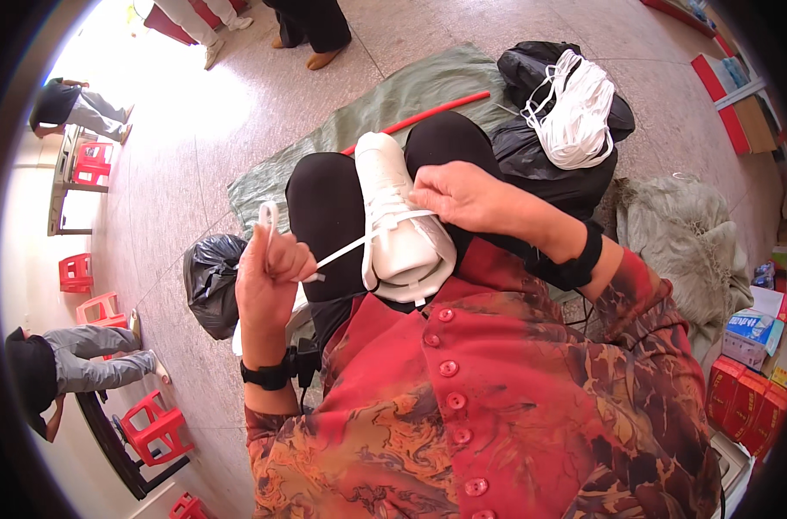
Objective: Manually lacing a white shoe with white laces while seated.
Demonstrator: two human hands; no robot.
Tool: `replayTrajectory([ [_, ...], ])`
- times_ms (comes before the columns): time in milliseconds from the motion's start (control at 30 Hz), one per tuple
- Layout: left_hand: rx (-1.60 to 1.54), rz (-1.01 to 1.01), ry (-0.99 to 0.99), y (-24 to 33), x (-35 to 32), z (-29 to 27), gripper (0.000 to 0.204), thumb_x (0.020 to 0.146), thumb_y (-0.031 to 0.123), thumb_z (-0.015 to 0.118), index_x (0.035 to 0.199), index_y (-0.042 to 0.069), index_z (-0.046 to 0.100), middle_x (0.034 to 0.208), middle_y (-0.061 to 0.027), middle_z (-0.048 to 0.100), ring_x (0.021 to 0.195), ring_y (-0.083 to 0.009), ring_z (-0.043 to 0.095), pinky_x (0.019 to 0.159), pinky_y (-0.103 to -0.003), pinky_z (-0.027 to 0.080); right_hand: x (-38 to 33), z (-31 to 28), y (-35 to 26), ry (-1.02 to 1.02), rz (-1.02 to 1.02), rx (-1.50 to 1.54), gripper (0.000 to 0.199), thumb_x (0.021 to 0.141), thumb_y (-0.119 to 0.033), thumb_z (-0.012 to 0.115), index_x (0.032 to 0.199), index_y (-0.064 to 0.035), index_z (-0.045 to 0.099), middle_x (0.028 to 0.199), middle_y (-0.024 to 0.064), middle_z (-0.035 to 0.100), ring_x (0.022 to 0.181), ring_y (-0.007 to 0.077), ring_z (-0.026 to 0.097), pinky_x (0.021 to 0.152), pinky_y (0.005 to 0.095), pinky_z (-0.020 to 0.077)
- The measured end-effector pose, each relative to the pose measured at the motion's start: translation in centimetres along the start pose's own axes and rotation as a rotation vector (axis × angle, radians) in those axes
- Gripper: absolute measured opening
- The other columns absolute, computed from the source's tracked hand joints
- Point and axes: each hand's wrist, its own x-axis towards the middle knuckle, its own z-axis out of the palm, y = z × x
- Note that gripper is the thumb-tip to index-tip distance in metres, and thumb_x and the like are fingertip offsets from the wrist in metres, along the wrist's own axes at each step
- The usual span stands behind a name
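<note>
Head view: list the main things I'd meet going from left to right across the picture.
Leftmost red plastic stool, small shiny black plastic bag, bare left hand, white lace-up shoe, bare right hand, looped bundle of white cord, crumpled grey-green woven sack.

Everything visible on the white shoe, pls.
The white shoe looks smooth, perhaps leather or synthetic, with a rounded toe, a tongue and a wide collar around the foot opening. It lies between the person's black-trousered legs, toe pointing away, opening toward the torso. A flat white lace crosses the tongue and runs straight to the left hand, which grips it. The right hand is at the shoe's right side, by the lace. The sole is hidden.
</note>
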Motion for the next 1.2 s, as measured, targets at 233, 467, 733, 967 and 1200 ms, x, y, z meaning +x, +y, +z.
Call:
replayTrajectory([
  [233,0.089,-0.029,0.295,-0.7,-2.0,-4.2,0.026,0.104,0.021,0.038,0.084,0.009,0.05,0.065,0.0024,0.036,0.054,-0.0066,0.029,0.053,-0.023,0.029,-0.3,-0.1,1.4,-0.026,0.067,0.287,0.021,0.091,-0.019,0.068,0.085,0.0002,0.063,0.069,0.0009,0.058,0.067,0.0075,0.049,0.062,0.0272,0.0431],
  [467,1.83,0.679,0.061,-1.8,-1.0,4.6,0.048,0.074,0.005,0.07,0.121,0.004,0.061,0.129,-0.0158,0.05,0.127,-0.0346,0.041,0.107,-0.044,0.034,0.3,-0.6,-0.5,-0.164,0.056,0.204,0.014,0.09,-0.013,0.068,0.09,0.0007,0.066,0.075,0.0018,0.063,0.07,0.0065,0.053,0.065,0.0249,0.045],
  [733,1.644,0.626,-0.219,-5.4,1.1,3.1,0.016,0.081,0.011,0.068,0.096,0.005,0.065,0.105,-0.0119,0.054,0.095,-0.0304,0.057,0.08,-0.041,0.047,-0.7,-1.4,-1.0,0.081,-0.71,-0.603,0.009,0.085,-0.013,0.066,0.092,-0.009,0.064,0.071,0.0003,0.058,0.064,0.0152,0.06,0.055,0.0325,0.0493],
  [967,1.518,0.518,-0.224,-4.8,1.2,3.4,0.017,0.081,0.005,0.068,0.098,0.003,0.066,0.086,-0.0107,0.058,0.071,-0.0245,0.059,0.061,-0.034,0.048,-2.1,-1.6,1.7,0.11,-0.765,-0.822,0.013,0.082,-0.017,0.059,0.094,-0.0159,0.061,0.069,0.0002,0.053,0.064,0.0188,0.061,0.052,0.0327,0.049],
  [1200,1.563,0.473,-0.087,-2.3,-0.1,1.9,0.017,0.08,0.006,0.071,0.097,0.004,0.067,0.074,-0.0095,0.059,0.061,-0.0226,0.059,0.055,-0.033,0.047,-3.3,-2.4,0.9,0.163,-0.192,-0.251,0.014,0.09,-0.018,0.064,0.082,-0.0071,0.062,0.085,0.0033,0.065,0.072,0.0222,0.063,0.06,0.0319,0.0475],
])
